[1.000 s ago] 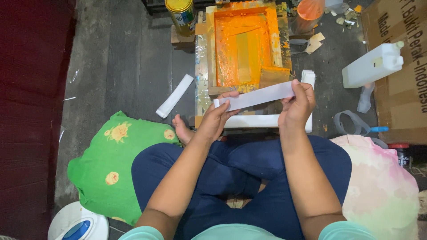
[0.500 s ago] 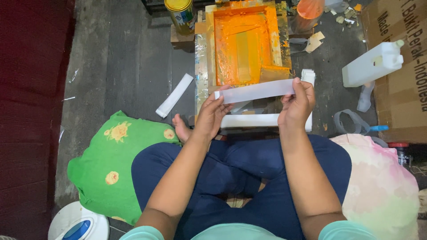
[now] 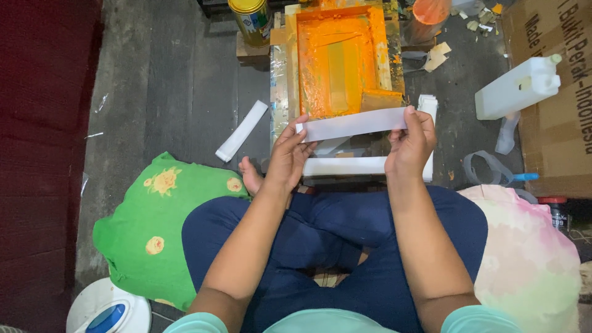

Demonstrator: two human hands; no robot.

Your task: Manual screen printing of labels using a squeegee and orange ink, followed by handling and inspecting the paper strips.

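White strip, head view: a long, thin white strip (image 3: 354,124) is held level between both hands, just above the near edge of the orange-inked screen frame (image 3: 341,58)
Left hand: the left hand (image 3: 287,159) pinches the strip's left end, thumb on top and fingertips (image 3: 298,125) curled under it (a closed, light pinch, not a fist)
Right hand: the right hand (image 3: 409,147) grips the right end the same way, thumb over the top edge, fingers closed behind
Where it sits: the strip spans the gap between the hands, apart from the second white strip (image 3: 345,165) lying flat below it on the frame's near side
How it will handle: judging by how straight it stays while held only at the ends, it is light and fairly stiff along its length, yet thin enough to crease or kink if squeezed mid-span
Where to hold: the two short ends look the safest grip, since the middle is unsupported and the ink close by could smear it
Surroundings: a loose white strip (image 3: 242,131) lies on the dark floor (image 3: 160,80) to the left, a yellow tin (image 3: 250,20) stands beside the frame, a white plastic jug (image 3: 517,87) rests near a cardboard box (image 3: 555,111), a green flowered cushion (image 3: 154,228) lies by the knee
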